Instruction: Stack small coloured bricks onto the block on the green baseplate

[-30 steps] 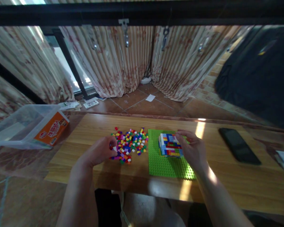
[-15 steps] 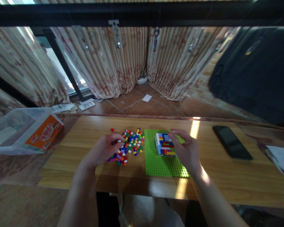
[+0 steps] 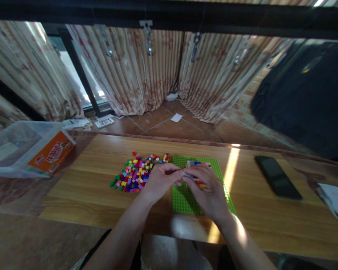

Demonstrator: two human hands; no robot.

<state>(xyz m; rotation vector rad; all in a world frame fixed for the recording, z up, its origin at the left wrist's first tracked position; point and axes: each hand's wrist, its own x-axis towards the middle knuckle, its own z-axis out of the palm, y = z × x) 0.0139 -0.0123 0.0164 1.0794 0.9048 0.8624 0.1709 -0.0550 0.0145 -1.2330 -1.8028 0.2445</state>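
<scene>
My left hand (image 3: 162, 180) reaches over the left edge of the green baseplate (image 3: 183, 202), its thumb and fingertips pinched together. Whatever lies in that pinch is too small to make out. Its fingertips meet those of my right hand (image 3: 210, 189), which is curled over the plate with its fingers closed. I cannot make out what they hold. A block of multicoloured toy bricks (image 3: 198, 164) stands on the plate, mostly covered by my right hand. Left of the plate lies a loose pile of small coloured bricks (image 3: 135, 172), partly behind my left hand.
A black phone (image 3: 277, 177) lies on the right of the wooden table (image 3: 81, 191). At the far left stands a clear plastic bin (image 3: 22, 150) with an orange label. White papers (image 3: 336, 198) lie at the right edge. Curtains (image 3: 146, 75) hang beyond the table.
My left hand has moved right, from over the loose bricks to my right hand's fingertips. My right hand now covers more of the brick block. The view has shifted slightly.
</scene>
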